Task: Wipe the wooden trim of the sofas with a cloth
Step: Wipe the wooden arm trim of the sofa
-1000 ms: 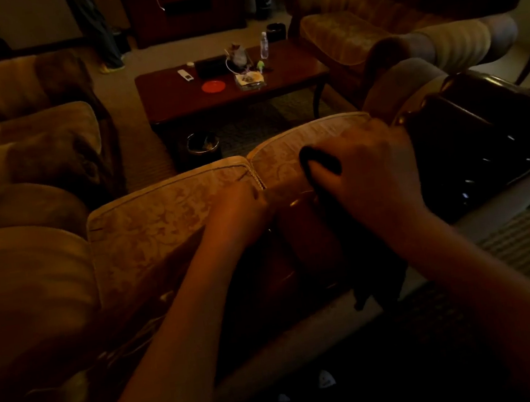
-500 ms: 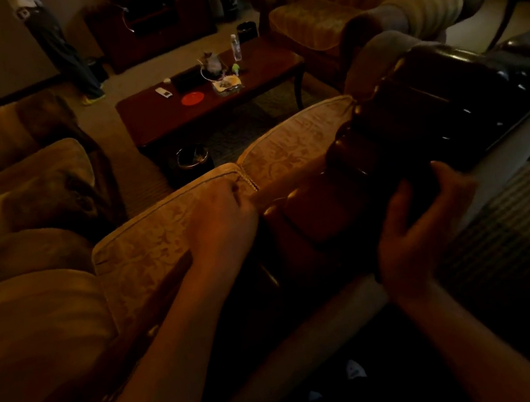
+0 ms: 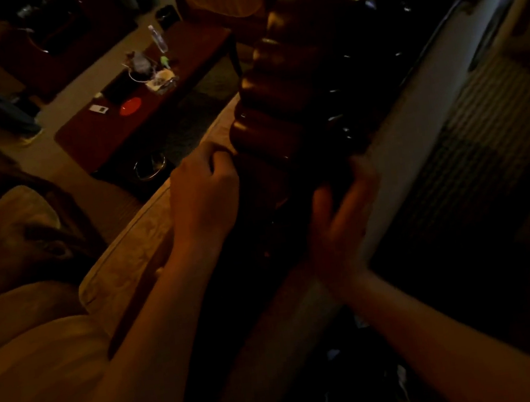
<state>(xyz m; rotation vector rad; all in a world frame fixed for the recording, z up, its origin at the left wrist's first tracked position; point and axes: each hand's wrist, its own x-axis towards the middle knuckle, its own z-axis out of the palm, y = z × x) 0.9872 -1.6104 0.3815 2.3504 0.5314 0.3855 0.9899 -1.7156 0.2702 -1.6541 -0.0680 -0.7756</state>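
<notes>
Fingers (image 3: 217, 154) of the left hand (image 3: 204, 195) curled tight, knuckles against the near end of the carved wooden trim (image 3: 280, 97), at the seam where the pale cushion (image 3: 135, 248) met it; whether they pinched fabric could not be told. Right hand (image 3: 338, 221) lay flat-palmed, fingers straight and together, pressed to the dark underside of the trim just right of the left knuckles. Cloth not made out in this light; it could have been under the right palm, but the frame was too dark to say.

Trim ran as a ribbed, glossy roll away from the fingers, long axis up and to the right along the sofa back. Judged hard, stiff, fixed to the frame, slick with polish, with grooves likely to trap dust. Best handled by wrapping cloth over the roll and drawing along its length, steadying hand on the upholstery beside it.

Table (image 3: 106, 134) with bottle (image 3: 157, 39) stood well beyond the fingers.
</notes>
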